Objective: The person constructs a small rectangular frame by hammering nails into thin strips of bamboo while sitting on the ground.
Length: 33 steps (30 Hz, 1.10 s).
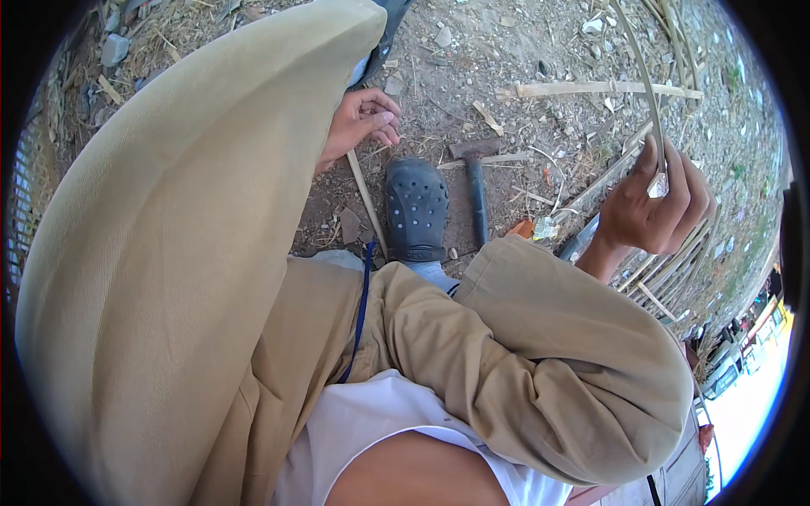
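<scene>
At the right, my right hand (658,202) is raised with thumb and fingers pinched on the lower end of a thin, pale strip (639,55), which looks like split bamboo. The strip rises from the fingers and leans up to the top edge. Left of centre, past my raised left knee, my left hand (367,122) hangs low over the ground, fingers curled together; whether anything is in them is hidden. A narrow stick (365,198) slants down from beside that hand towards my foot. Between the hands lies a hammer (477,198), its rusty head towards the far side.
My foot wears a dark grey clog (416,207) beside the hammer. A flat bamboo strip (599,88) lies across the stony dirt beyond. Several long strips (671,270) are bundled by my right knee (658,396). At the far left stands a woven basket-like mesh (29,198).
</scene>
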### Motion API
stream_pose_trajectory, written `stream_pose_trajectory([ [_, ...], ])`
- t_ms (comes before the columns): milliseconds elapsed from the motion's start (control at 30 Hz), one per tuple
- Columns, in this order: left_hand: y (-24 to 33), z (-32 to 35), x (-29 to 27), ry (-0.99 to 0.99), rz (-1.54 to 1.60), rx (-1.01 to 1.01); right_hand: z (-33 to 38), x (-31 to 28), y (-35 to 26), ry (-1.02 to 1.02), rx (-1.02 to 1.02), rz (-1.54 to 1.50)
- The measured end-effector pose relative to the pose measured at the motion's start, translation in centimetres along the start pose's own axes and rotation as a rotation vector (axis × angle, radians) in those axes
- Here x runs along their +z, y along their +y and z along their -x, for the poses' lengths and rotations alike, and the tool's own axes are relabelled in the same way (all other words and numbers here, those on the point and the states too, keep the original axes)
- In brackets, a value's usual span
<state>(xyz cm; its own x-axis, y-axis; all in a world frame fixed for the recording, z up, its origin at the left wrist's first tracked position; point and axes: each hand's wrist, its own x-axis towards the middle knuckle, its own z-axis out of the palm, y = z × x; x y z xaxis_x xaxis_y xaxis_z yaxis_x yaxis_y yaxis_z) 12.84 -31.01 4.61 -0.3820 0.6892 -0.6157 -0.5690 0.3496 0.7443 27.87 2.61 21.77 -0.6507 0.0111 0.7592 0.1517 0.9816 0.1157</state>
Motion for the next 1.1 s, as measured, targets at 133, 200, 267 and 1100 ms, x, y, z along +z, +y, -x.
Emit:
stream_pose_trajectory([
  [133, 0.5, -0.3, 0.0, -0.023, 0.000, -0.015, -0.6, 0.0, 0.4, -0.026, -0.008, -0.049],
  [200, 0.8, -0.6, 0.1, -0.067, 0.056, 0.024, 0.2, 0.7, -0.9, -0.122, 0.093, -0.114],
  [267, 0.6, -1.1, 0.2, -0.064, 0.053, 0.032, 3.2, 2.3, -2.0, -0.219, 0.160, -0.234],
  [1100, 1.0, -5.5, 2.8, 0.052, -0.519, 0.286, 12.8, 10.7, -13.8, -0.552, 0.668, -0.473],
])
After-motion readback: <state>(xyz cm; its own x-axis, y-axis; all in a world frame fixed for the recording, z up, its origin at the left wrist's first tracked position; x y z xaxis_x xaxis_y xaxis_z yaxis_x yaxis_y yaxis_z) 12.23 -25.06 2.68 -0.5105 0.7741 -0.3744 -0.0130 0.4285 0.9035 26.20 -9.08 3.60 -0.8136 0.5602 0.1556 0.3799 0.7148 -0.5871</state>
